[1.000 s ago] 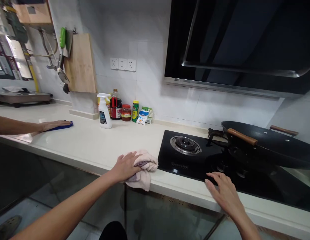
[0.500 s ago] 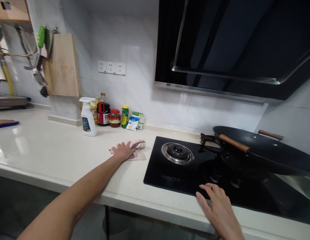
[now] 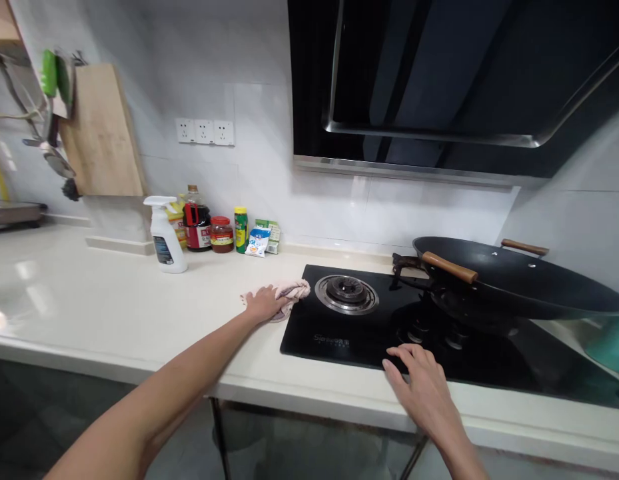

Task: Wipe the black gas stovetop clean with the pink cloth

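My left hand (image 3: 264, 305) presses down on a pale pink cloth (image 3: 293, 291) on the white countertop (image 3: 209, 313). The cloth's right end laps against the left edge of the black glass gas stove (image 3: 334, 333). Near the front edge of the stove is my right hand (image 3: 420, 385), fingers apart and slightly bent, with nothing in it. Its fingertips are over the glass, close to the control knobs (image 3: 458, 335). A round burner (image 3: 347, 295) lies between the two hands, farther back.
A large black wok (image 3: 509, 277) with wooden handles sits on the stove's right side. Along the wall stand a white spray bottle (image 3: 166, 237), a dark sauce bottle (image 3: 196, 223), a red-lidded jar (image 3: 222, 235) and small packets (image 3: 258, 241). The range hood (image 3: 414, 80) hangs above.
My left hand and the cloth have slid right along the counter, up to the stove's edge. The view has shifted slightly right. My right hand stays near the stove's front edge.
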Motion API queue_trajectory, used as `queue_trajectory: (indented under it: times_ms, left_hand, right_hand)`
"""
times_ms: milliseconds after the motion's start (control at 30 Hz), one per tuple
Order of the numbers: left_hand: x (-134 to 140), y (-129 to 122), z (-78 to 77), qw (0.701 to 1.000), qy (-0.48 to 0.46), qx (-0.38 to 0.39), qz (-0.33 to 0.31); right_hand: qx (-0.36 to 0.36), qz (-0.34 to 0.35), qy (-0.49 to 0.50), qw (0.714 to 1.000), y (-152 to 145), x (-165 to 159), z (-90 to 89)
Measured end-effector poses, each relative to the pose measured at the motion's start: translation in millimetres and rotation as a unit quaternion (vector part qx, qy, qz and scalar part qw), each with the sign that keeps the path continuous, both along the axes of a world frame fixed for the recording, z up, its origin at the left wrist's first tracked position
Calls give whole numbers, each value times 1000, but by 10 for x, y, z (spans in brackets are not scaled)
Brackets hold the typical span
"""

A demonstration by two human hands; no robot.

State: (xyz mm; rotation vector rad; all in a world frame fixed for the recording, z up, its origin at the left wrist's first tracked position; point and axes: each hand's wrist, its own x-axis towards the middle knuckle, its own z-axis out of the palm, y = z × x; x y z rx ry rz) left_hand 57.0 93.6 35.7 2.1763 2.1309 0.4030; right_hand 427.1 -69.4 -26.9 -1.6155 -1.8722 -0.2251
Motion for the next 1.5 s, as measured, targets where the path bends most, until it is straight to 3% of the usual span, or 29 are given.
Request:
queue_trajectory:
  times_ms: [333, 433, 533, 633, 833, 933, 1067, 1167, 1267, 1400, 1500]
  left_hand:
    - [-227, -1520, -167, 997, 18, 6, -79]
    - [-163, -1806, -244, 995, 24, 25, -90]
    - [104, -1903, -239, 994, 40, 38, -98]
    - [537, -1884, -183, 990, 38, 41, -133]
    - [1521, -1738, -256, 965, -14, 48, -258]
    - [1944, -1691, -325, 950, -48, 68, -302]
    - [2254, -1689, -324, 922, -47, 77, -377]
    - [2247, -1678, -335, 913, -49, 84, -397]
    - [2056, -1634, -369, 900, -64, 87, -421]
    - [1537, -1561, -292, 891, -82, 82, -439]
    - [1023, -1508, -147, 928, -82, 101, -348]
  right_hand:
    - [-7, 7, 35, 999, -9, 24, -35]
    - [-16, 19, 94, 995, -29, 9, 2]
    - [-12, 29, 151, 988, -48, -14, 25]
    - [1, 54, 204, 977, -42, -12, 18]
    - [82, 64, 384, 918, -74, 133, 29]
    - [119, 65, 330, 934, -195, 144, 77]
    - [106, 47, 123, 986, -329, 51, 105]
    - [68, 31, 26, 997, -364, 21, 80]
    - [37, 27, -9, 999, -380, 72, 63]
    - [-7, 24, -41, 999, -392, 136, 142]
    - [-38, 35, -89, 995, -382, 24, 277]
